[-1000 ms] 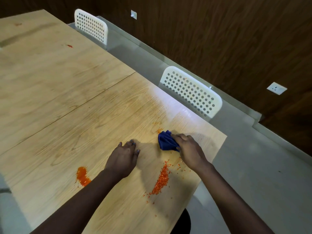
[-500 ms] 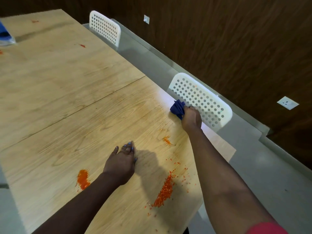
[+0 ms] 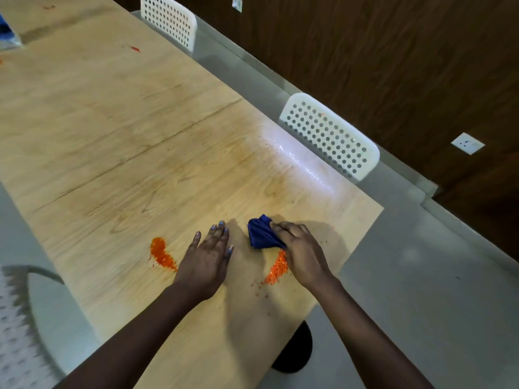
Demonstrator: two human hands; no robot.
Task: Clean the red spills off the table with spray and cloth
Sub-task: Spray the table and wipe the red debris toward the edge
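Red spill [image 3: 276, 268] granules lie on the table [image 3: 168, 141] against your right hand [image 3: 303, 254], whose curled fingers grip the blue cloth [image 3: 261, 234]. Your left hand [image 3: 209, 254] rests flat, fingers nearly together; a blurred blue object [image 3: 7, 32], possibly the spray, sits far left.

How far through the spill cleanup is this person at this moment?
Partly done. A wet sheen near the far edge suggests that patch was already wiped. In hand: the right hand presses the blue cloth just above a red pile; the left hand rests flat. Left: that pile, the red spill beside the left hand, and a small red spot farther up.
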